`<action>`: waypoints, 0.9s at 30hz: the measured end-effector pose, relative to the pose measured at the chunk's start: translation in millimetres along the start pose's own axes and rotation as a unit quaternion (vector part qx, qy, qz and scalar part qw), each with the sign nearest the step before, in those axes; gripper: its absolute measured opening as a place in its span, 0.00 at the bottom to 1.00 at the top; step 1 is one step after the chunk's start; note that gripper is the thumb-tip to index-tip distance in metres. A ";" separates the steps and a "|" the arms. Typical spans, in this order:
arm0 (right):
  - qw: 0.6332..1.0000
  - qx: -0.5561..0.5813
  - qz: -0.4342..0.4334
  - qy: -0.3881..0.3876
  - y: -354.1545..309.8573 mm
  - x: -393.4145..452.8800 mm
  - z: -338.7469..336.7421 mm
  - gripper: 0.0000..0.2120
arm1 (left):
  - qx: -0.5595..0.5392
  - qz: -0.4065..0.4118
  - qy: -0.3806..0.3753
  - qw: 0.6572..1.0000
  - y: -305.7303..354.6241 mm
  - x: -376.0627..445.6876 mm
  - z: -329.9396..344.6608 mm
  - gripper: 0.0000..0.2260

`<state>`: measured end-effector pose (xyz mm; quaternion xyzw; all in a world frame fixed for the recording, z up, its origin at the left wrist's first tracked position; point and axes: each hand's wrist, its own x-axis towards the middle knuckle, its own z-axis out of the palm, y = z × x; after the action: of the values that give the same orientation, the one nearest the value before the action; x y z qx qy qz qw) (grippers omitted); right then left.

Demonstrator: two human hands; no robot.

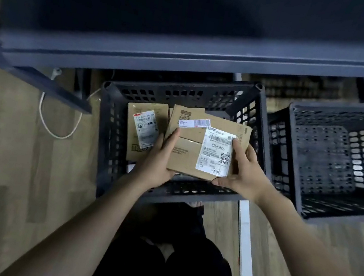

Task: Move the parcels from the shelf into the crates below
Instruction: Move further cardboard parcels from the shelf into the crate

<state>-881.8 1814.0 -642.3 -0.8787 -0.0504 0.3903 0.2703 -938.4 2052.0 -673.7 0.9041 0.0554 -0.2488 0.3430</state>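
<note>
While both hands hold it over the near crate (107, 132), the parcel (188, 152) sits flat and label-up, its white label (215, 153) facing the camera. The left hand (158, 158) grips the parcel's left edge, thumb lying along the top face and the other fingers curled underneath. The right hand (244, 170) grasps the right edge in the same way, thumb resting on the label's corner and palm cupping the lower corner. A two-sided hold like this keeps the box level, probably so it can be lowered squarely rather than dropped.

Whether the parcel is in the air or already resting on the box under it, I cannot tell; it looks to be just above or touching a second box (187, 115) whose barcode strip peeks out at its far edge. A third box (145, 128) lies to the left in the same crate, flat, with its own label up. The held parcel seems bound for the open right-hand part of the crate floor, or for the top of the stack.

A second crate (297, 140) stands just right of the first and appears to hold nothing. The shelf (187, 61) juts out above the crates' far side; no parcels show on the part in view. A white cable (45, 118) loops on the wooden floor (9, 160) to the left.
</note>
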 end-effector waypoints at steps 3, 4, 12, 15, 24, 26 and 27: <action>1.000 0.012 0.014 0.013 25.4 32.8 20.3 0.59 | -0.013 0.018 -0.002 1.000 -23.0 44.2 29.8 0.49; 0.999 0.018 0.020 0.020 31.3 42.9 27.0 0.58 | -0.021 0.022 -0.004 1.000 -30.1 57.1 37.4 0.50; 0.997 0.027 0.039 0.052 56.8 117.5 72.1 0.59 | 0.037 0.043 0.012 0.998 -59.8 131.4 39.6 0.47; 0.998 0.024 0.049 0.039 65.5 132.0 76.1 0.59 | 0.083 0.072 0.011 0.994 -69.5 143.1 39.5 0.46; 0.993 0.065 0.051 0.082 76.9 128.4 77.9 0.55 | 0.115 0.107 -0.005 0.988 -64.0 158.9 47.9 0.45; 0.991 0.080 0.050 0.090 76.8 127.3 82.7 0.52 | 0.117 0.111 -0.007 0.987 -64.7 160.6 47.8 0.44; 0.991 0.084 0.049 0.094 77.1 127.5 84.8 0.51 | 0.115 0.115 -0.007 0.987 -65.3 161.3 47.9 0.44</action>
<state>-863.7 1823.6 -812.5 -0.8872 0.0514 0.3215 0.3270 -835.5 2059.2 -821.8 0.9360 -0.0799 -0.2191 0.2638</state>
